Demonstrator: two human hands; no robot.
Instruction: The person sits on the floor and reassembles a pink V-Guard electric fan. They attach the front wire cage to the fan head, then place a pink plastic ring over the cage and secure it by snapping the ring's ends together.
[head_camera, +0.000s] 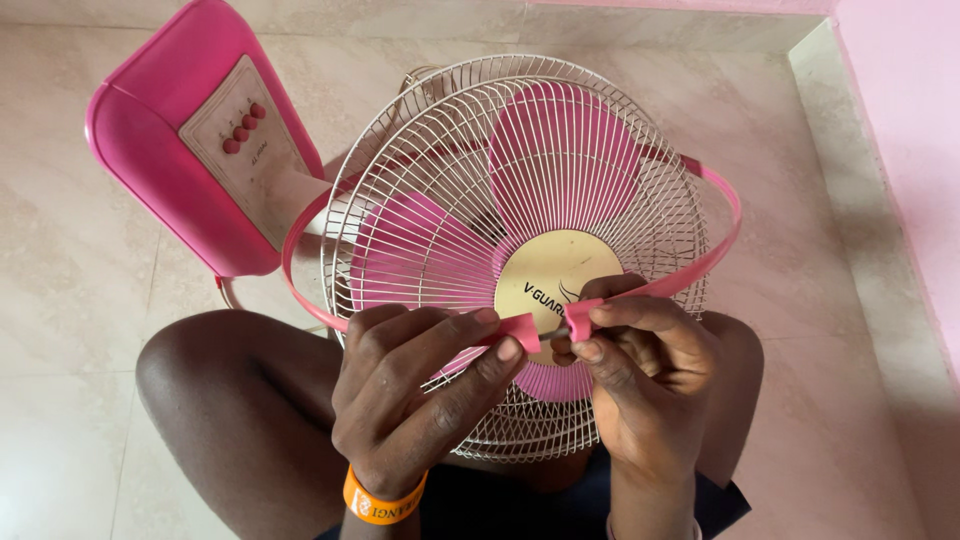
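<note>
A pink table fan lies tilted toward me, its white wire grille covering pink blades and a cream hub cap. A thin pink plastic rim band loops around the grille's edge. My left hand pinches the band's left end tab, and my right hand pinches the right end tab. The two ends almost meet in front of the hub, with a small gap and what looks like a thin screw between them. An orange wristband sits on my left wrist.
The fan's pink base with a cream control panel and several red buttons stands at the upper left. My bare knees flank the fan on a beige tiled floor. A pink wall runs along the right.
</note>
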